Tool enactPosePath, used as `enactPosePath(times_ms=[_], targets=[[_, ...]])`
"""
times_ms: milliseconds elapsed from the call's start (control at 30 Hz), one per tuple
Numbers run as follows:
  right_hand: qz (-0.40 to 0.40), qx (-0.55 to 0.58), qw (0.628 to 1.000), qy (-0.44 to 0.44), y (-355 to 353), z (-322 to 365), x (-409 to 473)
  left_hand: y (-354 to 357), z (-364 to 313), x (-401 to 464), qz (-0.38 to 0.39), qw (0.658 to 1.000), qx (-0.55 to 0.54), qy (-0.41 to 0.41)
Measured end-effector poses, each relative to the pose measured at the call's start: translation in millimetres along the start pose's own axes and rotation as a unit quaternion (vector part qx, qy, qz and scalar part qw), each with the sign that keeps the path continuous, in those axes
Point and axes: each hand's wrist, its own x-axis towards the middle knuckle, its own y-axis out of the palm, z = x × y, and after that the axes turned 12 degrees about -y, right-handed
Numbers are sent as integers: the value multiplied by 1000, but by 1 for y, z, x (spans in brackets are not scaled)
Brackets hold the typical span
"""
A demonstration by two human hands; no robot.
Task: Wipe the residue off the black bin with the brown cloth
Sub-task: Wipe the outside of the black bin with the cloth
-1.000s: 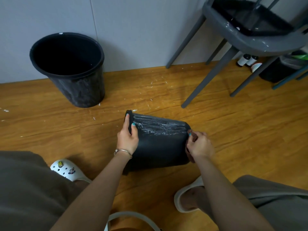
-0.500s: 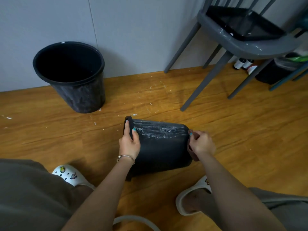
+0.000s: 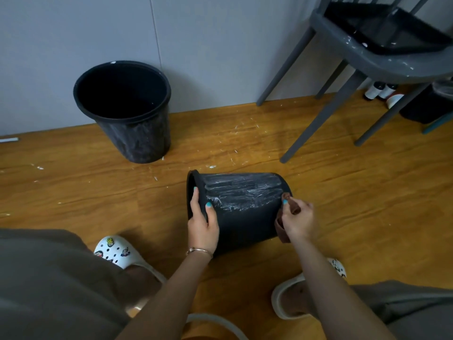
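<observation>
Right hand (image 3: 297, 220) pinches the brown cloth (image 3: 282, 231) at the black bin (image 3: 245, 217) base.
Left hand (image 3: 202, 223) grips its rim; I see little changed, residue (image 3: 242, 192) remains.

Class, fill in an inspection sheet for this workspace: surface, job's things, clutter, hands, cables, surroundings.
Surface: wooden floor, white flecks scattered.
Job's things: black bin lying on its side, whitish residue on its upper wall; brown cloth at its base end.
Clutter: second bin upright by the wall.
Hands: left hand grips the bin's rim; right hand holds the cloth.
Cables: nothing seen.
Surroundings: grey chair, grey wall.
</observation>
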Motion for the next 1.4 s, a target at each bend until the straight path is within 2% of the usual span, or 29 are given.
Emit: enactPosePath(times_ms=[133, 233, 333, 467, 567, 600, 733, 833, 900, 933, 1000, 1067, 1100, 1167, 1233, 1400], targets=[[8, -4, 1000, 7, -4, -4, -2, -11, -29, 20, -58, 997, -49, -29], [33, -1, 999, 29, -6, -1, 3, -5, -51, 54, -1, 993, 0, -118], [56, -9, 998, 36, -17, 5, 16, 3, -48, 65, 15, 992, 29, -119], [-7, -64, 993, -98, -36, 10, 32, 2, -36, 64, 4, 994, 26, -106], [75, -102, 978, -164, -30, 5, 34, 3, -36, 64, -5, 996, 28, -79], [87, -90, 979, -163, -27, 1, 33, 3, -36, 65, -3, 997, 33, -71], [51, -64, 987, -142, -22, -15, 28, 5, -44, 76, 23, 993, 66, -97], [107, -21, 994, -31, -21, -6, 28, 5, -47, 76, 51, 989, 45, -134], [137, -10, 990, -9, -22, 2, 28, 6, -44, 71, 53, 990, 27, -124], [132, -22, 991, -19, -22, 2, 30, 6, -42, 69, 48, 992, 17, -116], [69, -48, 994, -62, -27, 2, 36, 8, -36, 72, 26, 993, 1, -111], [-10, -28, 995, -93, -30, 4, 42, 10, -32, 78, 7, 993, 18, -116], [-23, -9, 994, -103, -29, 6, 43, 10, -31, 80, 4, 993, 29, -116], [3, 18, 991, -133, -21, 7, 35, 11, -29, 83, -3, 993, 33, -115], [36, 23, 991, -128, -11, 4, 23, 11, -29, 82, -10, 994, 34, -108], [6, -79, 991, -108, 3, -1, 16, 11, -28, 80, 5, 995, 49, -91]])
